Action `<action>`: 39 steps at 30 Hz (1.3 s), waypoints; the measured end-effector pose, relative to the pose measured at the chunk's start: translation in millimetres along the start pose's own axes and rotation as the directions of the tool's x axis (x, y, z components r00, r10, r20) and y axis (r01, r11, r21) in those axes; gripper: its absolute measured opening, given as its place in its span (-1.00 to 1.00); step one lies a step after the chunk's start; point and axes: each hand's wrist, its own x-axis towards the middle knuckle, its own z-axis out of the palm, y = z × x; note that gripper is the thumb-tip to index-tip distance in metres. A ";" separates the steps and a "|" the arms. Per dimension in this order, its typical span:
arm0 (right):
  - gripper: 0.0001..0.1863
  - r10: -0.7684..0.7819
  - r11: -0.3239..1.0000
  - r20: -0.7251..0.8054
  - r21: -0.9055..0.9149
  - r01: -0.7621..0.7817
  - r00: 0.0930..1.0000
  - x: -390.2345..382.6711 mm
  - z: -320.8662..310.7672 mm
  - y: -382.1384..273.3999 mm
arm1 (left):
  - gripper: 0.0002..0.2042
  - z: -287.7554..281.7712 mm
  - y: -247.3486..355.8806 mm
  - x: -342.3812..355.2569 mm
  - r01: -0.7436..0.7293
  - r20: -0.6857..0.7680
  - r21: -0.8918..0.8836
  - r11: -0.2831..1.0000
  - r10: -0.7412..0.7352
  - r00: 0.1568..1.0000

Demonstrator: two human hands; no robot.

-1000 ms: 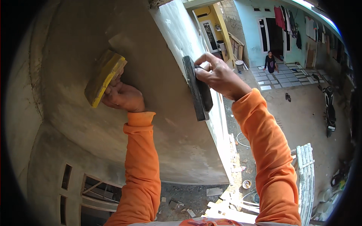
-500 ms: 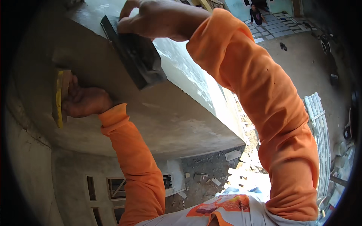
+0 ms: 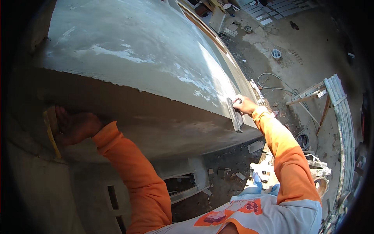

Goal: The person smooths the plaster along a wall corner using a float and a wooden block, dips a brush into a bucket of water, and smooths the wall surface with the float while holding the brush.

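My left hand grips a yellow-edged float, held on its side against or just off the shaded, smooth plaster surface. My right hand, at the end of my outstretched arm, holds a dark, grimy rectangular float against the long plastered edge, where that shaded surface meets the sunlit, blotchy grey face. The edge runs slightly ragged across the middle of the view.
Below right are wooden scaffold poles, a pale hose, buckets and rubble. A partly visible person is at the tiled patio. Window openings are lower down.
My right hand with the dark float has swung from high at the centre, down and right along the edge. My left hand has shifted lower left. The view has turned, showing more of the sunlit face.
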 end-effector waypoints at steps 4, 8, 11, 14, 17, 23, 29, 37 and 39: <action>-0.76 -0.641 0.704 0.076 -0.340 0.624 0.764 -35.2 42.0 -189.4 | -0.40 -8.7 -20.4 7.4 -0.017 0.021 -0.070 0.997 0.019 1.000; -0.61 -0.880 0.372 0.210 -0.252 0.893 0.425 -76.4 120.7 -387.3 | -0.38 1.3 -15.7 18.3 -0.002 -0.027 -0.089 0.996 0.000 1.000; -0.62 -0.870 0.356 0.213 -0.355 0.865 0.445 -72.5 103.7 -359.8 | -0.47 -39.7 -66.7 67.1 0.153 -0.128 -0.322 0.934 -0.203 0.971; -0.64 -0.741 0.511 0.261 -0.379 0.771 0.619 -57.1 72.7 -290.3 | -0.49 -43.5 -74.6 76.1 0.128 -0.139 -0.379 0.916 -0.193 0.971; -0.69 -0.450 0.867 0.060 -0.209 0.452 0.891 -13.4 11.3 -107.4 | -0.51 -33.7 -56.8 37.5 0.097 -0.071 -0.339 0.936 -0.128 0.989; -0.68 -0.686 0.640 0.237 -0.255 0.725 0.688 -43.0 44.5 -212.0 | -0.47 -26.2 -57.0 45.0 -0.193 0.067 -0.231 0.954 0.214 0.975; -0.69 -0.692 0.601 0.203 -0.369 0.708 0.693 -10.3 24.5 -193.1 | -0.41 -1.3 -10.1 -3.8 0.041 0.023 -0.128 0.991 -0.038 0.999; -0.67 -0.822 0.446 0.273 -0.234 0.864 0.499 -37.7 54.2 -267.1 | -0.38 -7.1 -6.0 15.1 0.056 0.058 -0.026 0.998 -0.054 0.997; -0.66 -0.672 0.634 0.159 -0.381 0.673 0.723 -9.5 26.5 -236.8 | -0.36 6.7 0.2 -1.6 0.276 -0.023 -0.127 0.953 -0.281 0.959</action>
